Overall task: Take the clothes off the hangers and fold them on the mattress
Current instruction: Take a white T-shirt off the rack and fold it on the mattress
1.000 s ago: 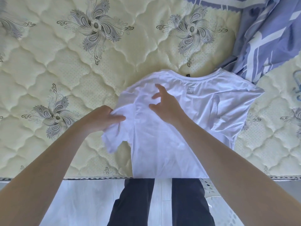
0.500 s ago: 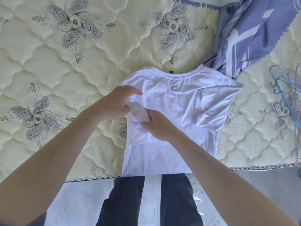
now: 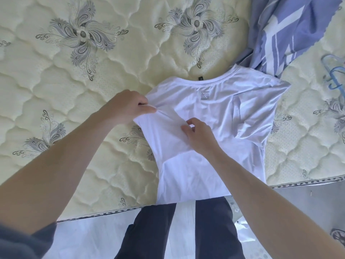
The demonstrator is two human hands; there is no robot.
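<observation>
Mattress (image 3: 93,81) holds the white T-shirt (image 3: 224,113) flat, collar far, hem at the near edge. Your left hand (image 3: 125,106) pinches the folded-in left sleeve. Your right hand (image 3: 199,135) nips the fabric mid-shirt with curled fingers. Blue hangers (image 3: 334,75) lie at the right, near a striped sheet (image 3: 285,28).

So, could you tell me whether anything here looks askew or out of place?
The white T-shirt is lopsided: the left hand and right hand pinch its folded-in side, the other sleeve lies spread, and its hem covers the mattress edge.
</observation>
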